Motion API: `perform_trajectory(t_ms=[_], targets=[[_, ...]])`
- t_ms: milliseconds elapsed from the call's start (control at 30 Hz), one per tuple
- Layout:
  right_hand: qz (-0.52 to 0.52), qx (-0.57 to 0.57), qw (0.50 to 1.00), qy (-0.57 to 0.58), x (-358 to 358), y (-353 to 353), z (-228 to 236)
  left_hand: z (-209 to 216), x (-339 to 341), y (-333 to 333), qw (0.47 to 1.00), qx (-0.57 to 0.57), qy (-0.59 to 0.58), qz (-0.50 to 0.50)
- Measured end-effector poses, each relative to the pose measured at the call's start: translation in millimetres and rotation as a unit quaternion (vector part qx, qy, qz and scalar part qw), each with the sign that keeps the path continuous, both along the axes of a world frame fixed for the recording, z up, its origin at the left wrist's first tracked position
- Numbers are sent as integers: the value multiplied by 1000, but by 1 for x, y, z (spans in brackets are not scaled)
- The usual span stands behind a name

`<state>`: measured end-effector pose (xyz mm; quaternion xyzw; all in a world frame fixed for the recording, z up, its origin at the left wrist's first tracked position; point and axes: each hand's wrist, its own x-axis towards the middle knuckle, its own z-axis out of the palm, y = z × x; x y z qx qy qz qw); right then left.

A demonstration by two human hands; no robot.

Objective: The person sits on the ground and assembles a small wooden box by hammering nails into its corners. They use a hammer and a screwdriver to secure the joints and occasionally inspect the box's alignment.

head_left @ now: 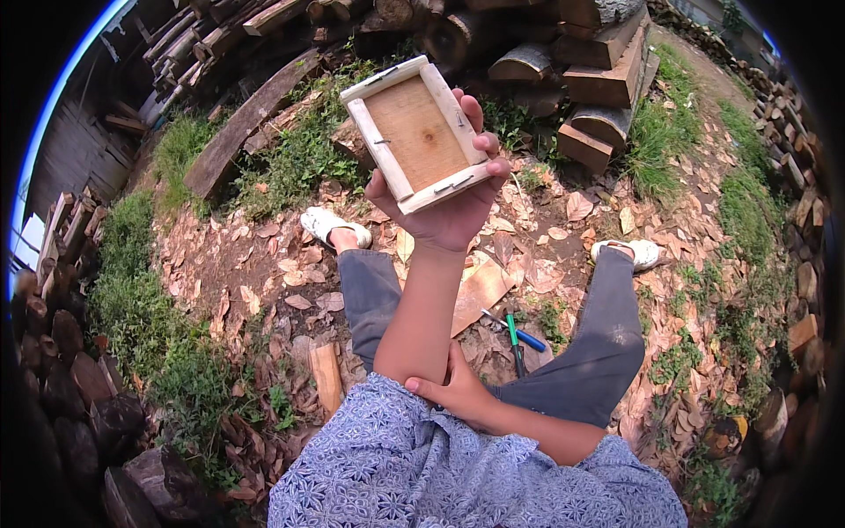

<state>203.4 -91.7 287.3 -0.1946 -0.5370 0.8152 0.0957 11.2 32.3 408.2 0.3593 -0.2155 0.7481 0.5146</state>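
Observation:
My left hand (444,211) is raised in front of me, gripping a small shallow wooden tray (421,132) from beneath. Its thumb is at the left edge and its fingers curl round the right side. Pale wooden strips rim the tray's brown board base, and bent metal nails or staples show on the strips. The inside of the tray faces me, slightly tilted. My right hand (456,387) is wrapped round my left arm near the elbow, thumb in front, the other fingers mostly hidden behind it.
Between my legs lie a green-handled tool (512,330), a blue-handled tool (531,341) and a thin board (482,290). A wood offcut (326,377) is by my left leg. Stacked timber (607,84) stands ahead, a long beam (251,123) at far left. Dry leaves and grass cover the ground.

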Motion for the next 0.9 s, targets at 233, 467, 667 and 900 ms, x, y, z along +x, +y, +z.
perform_trajectory(t_ms=[233,467,667,900], targets=[[69,-59,995,-45,8,3,-14,-21,-5,-5,999,-32,-9,42],[-6,67,997,-40,1,-6,-23,-33,-5,-1,996,-57,-1,63],[47,1,997,-67,0,3,-9,-43,-12,-2,997,-54,12,56],[2,78,997,3,2,-4,-33,-53,-7,-12,995,-56,2,81]])
